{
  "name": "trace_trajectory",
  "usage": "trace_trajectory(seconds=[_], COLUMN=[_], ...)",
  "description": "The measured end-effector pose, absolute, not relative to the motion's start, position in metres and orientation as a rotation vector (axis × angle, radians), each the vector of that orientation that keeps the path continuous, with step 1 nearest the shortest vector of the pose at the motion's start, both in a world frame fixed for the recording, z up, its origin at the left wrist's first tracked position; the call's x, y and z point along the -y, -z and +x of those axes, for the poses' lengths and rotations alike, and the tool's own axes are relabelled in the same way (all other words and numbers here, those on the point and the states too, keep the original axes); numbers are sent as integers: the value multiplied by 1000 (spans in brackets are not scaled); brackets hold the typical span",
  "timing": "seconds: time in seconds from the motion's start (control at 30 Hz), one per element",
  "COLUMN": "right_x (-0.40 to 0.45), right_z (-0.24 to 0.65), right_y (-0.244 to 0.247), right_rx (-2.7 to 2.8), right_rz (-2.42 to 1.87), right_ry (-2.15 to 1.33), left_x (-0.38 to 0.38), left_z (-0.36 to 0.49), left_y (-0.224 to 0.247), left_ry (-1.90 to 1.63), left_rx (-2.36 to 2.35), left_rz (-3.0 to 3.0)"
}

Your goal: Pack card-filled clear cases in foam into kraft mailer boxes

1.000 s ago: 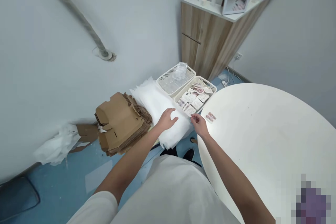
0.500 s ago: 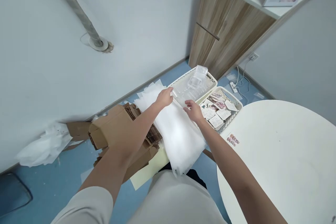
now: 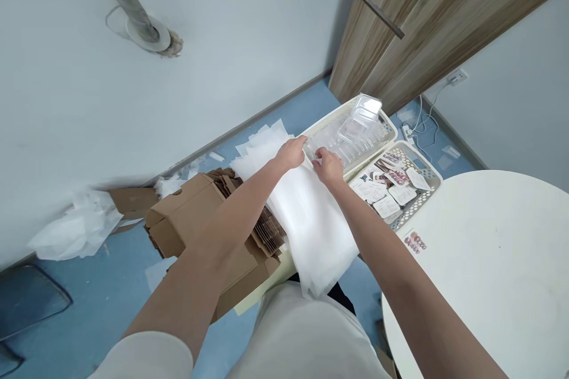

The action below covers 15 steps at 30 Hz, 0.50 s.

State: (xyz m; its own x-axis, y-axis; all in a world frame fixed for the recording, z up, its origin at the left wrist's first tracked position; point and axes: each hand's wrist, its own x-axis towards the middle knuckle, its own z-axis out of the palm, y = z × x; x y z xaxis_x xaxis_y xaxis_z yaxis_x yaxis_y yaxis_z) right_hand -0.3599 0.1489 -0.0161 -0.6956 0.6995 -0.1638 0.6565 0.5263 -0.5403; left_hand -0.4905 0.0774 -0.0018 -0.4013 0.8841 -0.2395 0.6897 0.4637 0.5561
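Note:
Clear plastic boxes fill a white perforated basket; one lies tilted on top at the far end. At the basket's near-left end, my left hand has its fingers closed on the edge of a clear box. My right hand is beside it, fingers curled against the same end of the row; its fingertips are partly hidden. Under both wrists lies a stack of white foam sheets. Right of it, a second basket holds printed cards.
Flattened brown cardboard boxes are piled at the left. A round white table is at the right, with a card of pink press-on nails on its edge. A wooden cabinet and a power strip are beyond.
The view has shifted downward and closer to the baskets. My right hand has moved further in, up against the clear boxes, and its fingers have curled. My left hand stays at the basket's end.

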Motion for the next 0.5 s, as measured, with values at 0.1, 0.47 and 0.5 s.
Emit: trace_trajectory(seconds=[0.1, 0.47, 0.5], right_x=[-153, -164, -165], right_z=[-362, -331, -322], right_y=[18, -25, -31], right_rx=[2684, 2073, 1982], right_rz=[-1204, -1105, -1105], right_ry=[-900, -1267, -1342], left_x=[-77, -91, -94], left_z=[-491, -474, -468], left_y=[1, -31, -35], left_ry=[-567, -1091, -1149], left_rx=[-2196, -2161, -2117], left_rz=[1295, 1219, 1207])
